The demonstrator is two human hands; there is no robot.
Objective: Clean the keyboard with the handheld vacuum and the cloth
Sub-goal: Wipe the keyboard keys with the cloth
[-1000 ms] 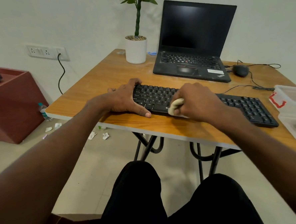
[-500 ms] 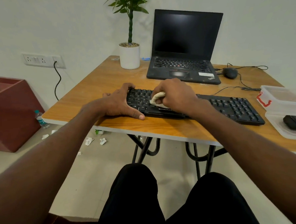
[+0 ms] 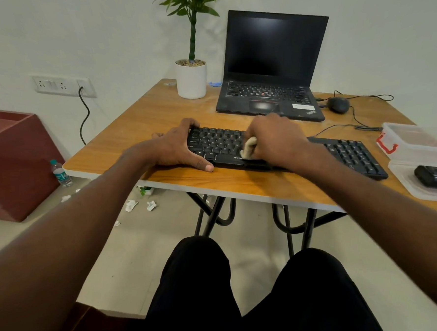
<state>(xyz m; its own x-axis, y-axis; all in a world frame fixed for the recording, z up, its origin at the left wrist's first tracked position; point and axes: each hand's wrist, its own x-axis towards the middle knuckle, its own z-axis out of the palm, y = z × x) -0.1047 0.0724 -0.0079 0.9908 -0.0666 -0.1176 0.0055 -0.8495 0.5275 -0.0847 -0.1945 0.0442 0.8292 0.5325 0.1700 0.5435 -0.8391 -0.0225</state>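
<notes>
A black keyboard lies along the near edge of the wooden table. My left hand clamps its left end, fingers over the top edge and thumb along the front. My right hand is closed around a bunched cream cloth and presses it onto the middle keys. It hides the centre of the keyboard. A black handheld vacuum lies in a clear plastic lid at the far right.
An open black laptop stands behind the keyboard, a white potted plant to its left, a wired mouse to its right. A clear box sits at the right edge. Paper scraps and a bottle lie on the floor.
My right hand with the cloth slid left along the keys, then back toward the middle. My left hand kept its hold on the keyboard's left end. The view shifted slightly.
</notes>
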